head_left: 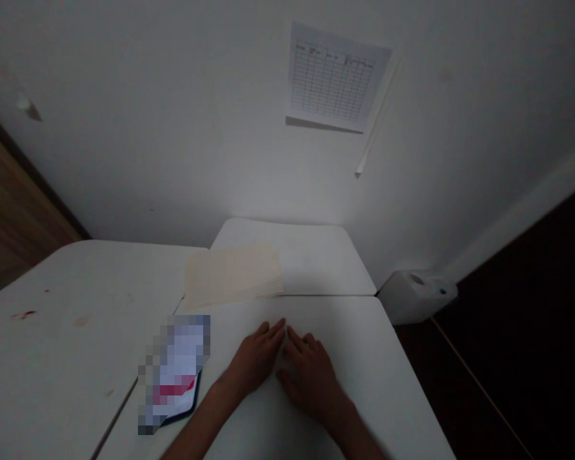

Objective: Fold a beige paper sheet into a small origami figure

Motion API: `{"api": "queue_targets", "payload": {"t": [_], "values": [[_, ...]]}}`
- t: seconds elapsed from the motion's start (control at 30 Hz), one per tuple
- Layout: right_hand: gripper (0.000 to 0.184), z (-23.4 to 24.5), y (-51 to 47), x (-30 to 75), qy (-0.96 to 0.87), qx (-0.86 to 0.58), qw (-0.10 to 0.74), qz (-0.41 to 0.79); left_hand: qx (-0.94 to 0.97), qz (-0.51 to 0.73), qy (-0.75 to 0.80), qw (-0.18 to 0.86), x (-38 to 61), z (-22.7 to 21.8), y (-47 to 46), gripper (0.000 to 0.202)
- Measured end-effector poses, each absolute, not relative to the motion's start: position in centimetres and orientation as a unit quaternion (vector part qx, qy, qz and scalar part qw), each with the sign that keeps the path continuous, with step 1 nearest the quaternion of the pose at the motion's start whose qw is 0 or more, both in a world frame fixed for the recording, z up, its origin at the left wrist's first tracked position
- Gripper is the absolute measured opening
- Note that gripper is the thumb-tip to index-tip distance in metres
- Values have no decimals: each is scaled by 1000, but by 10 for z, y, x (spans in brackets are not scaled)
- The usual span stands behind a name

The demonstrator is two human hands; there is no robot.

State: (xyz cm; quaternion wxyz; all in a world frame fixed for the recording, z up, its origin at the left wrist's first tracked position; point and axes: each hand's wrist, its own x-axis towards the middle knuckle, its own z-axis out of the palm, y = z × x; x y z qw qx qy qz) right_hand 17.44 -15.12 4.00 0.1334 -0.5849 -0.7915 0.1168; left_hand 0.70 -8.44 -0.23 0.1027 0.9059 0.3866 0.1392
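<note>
White table (345,335) — left hand (255,358), right hand (311,377) lying flat, empty, just apart; pale folder (232,275) ahead, likely card.

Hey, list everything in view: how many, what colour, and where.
tables: three, white, pushed together, reddish stains on the left one
paper folder: one, cream, across the far table joint
pixelated item: one, white and red, dark edge, near the left hand
grid sheet: one, white, on the wall
plastic strip: one, white, on the wall
plastic box: one, white, right of the tables
wooden panel: one, brown, far left
left hand: one, flat on the table
right hand: one, flat on the table
</note>
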Motion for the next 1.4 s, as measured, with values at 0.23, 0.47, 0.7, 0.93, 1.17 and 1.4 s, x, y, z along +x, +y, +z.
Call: {"api": "queue_targets", "payload": {"t": [0.23,0.47,0.7,0.93,1.17,1.4], "values": [[62,42,-148,174,-801,-578,112,108,893,125,422,99,10,0,-86,48],[33,34,-167,187,-782,-606,105,97,889,123,435,71,12,2,-85,45],[38,26,-172,193,-780,-609,125,79,894,121,427,64,9,4,-86,53],[22,20,-154,189,-745,-643,166,64,856,188,474,83,2,-6,-86,32],[23,25,-128,185,-717,-642,250,109,833,242,487,105,3,-12,-86,28],[45,28,-113,189,-691,-655,255,167,780,292,522,185,7,-9,-83,42]]}}
